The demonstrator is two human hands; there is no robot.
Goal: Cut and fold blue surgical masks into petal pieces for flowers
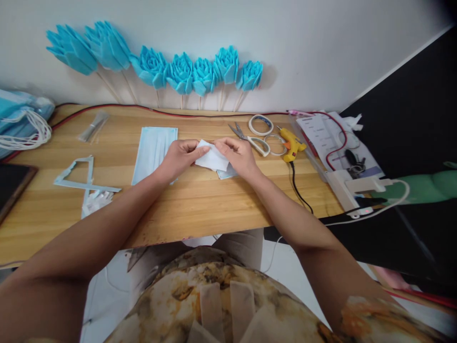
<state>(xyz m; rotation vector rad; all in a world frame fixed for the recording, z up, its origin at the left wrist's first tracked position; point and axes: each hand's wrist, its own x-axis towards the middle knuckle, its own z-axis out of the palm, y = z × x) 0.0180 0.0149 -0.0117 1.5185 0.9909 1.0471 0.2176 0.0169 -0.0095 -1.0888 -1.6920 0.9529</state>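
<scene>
Both hands pinch a fabric piece over the middle of the table.

The left hand [180, 155] and the right hand [237, 155] each grip one end of a small white folded piece of mask fabric [213, 159] between thumb and fingertips. They hold it just above the light wooden table [200, 205], with a pale blue scrap [225, 174] beneath it. A flat pale blue pleated face mask [153, 143] lies just beside the left hand. White-handled scissors [252, 138] and a yellow glue gun [292, 142] sit near the right hand. The work looks like folding, which goes best with edges lined up squarely, the fabric kept taut between both pinches, and the crease pressed flat against the wood.
</scene>
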